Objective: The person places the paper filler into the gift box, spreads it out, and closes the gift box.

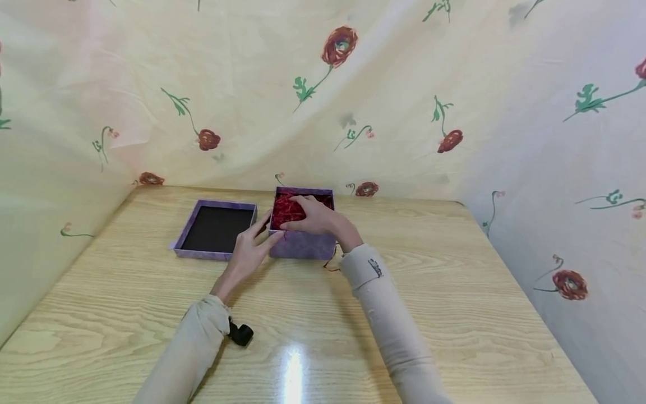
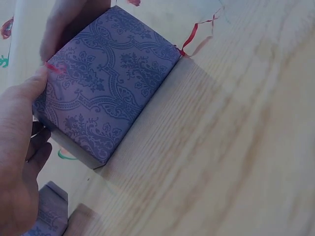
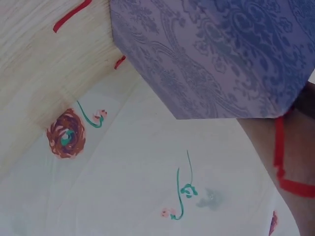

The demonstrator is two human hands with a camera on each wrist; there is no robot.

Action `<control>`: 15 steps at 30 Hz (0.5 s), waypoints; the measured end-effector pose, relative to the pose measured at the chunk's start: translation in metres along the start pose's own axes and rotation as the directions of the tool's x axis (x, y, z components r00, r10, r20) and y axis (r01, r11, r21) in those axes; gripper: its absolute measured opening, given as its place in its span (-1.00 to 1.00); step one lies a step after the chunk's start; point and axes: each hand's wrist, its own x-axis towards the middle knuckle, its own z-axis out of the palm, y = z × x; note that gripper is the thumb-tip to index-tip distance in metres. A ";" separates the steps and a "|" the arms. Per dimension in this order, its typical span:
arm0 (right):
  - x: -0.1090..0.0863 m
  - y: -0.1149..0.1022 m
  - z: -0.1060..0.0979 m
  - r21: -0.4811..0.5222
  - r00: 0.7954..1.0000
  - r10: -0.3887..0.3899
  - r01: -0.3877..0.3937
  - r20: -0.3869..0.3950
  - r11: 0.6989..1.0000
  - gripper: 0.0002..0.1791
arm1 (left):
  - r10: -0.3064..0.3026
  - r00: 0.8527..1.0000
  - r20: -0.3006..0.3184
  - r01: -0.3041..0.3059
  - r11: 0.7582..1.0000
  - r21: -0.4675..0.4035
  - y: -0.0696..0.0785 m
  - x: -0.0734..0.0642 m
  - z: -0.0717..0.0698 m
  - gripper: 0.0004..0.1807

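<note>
A purple patterned box (image 2: 106,86), open at the top, stands at the back of the table. Red shredded paper (image 1: 286,211) fills it. My left hand (image 1: 245,252) holds the box's front left corner, thumb at the front face and fingers along the left side. My right hand (image 1: 315,217) reaches over the rim onto the shredded paper, thumb and fingers spread apart with red strands showing between them. In the right wrist view the box's side (image 3: 211,59) hides that hand's fingers.
Left of the box lies a matching purple lid (image 1: 202,255), its black inside facing up. Loose red strands (image 2: 189,39) hang or lie beside the box's right side. A flowered cloth (image 1: 242,112) rises behind the wooden table (image 1: 454,303).
</note>
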 end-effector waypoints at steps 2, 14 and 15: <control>0.002 0.002 0.000 0.005 1.000 0.011 -0.011 0.018 1.000 -0.08 | 0.002 1.000 0.003 -0.002 1.000 -0.001 -0.001 0.000 0.000 -0.27; 0.021 0.004 0.010 -0.103 0.981 0.188 -0.182 0.047 0.978 0.01 | 0.020 1.000 -0.003 -0.020 1.000 0.022 -0.003 -0.001 0.000 -0.26; 0.022 0.003 0.010 -0.114 0.979 0.199 -0.192 0.047 0.975 0.01 | 0.019 1.000 -0.001 -0.019 1.000 0.021 -0.002 -0.001 0.000 -0.26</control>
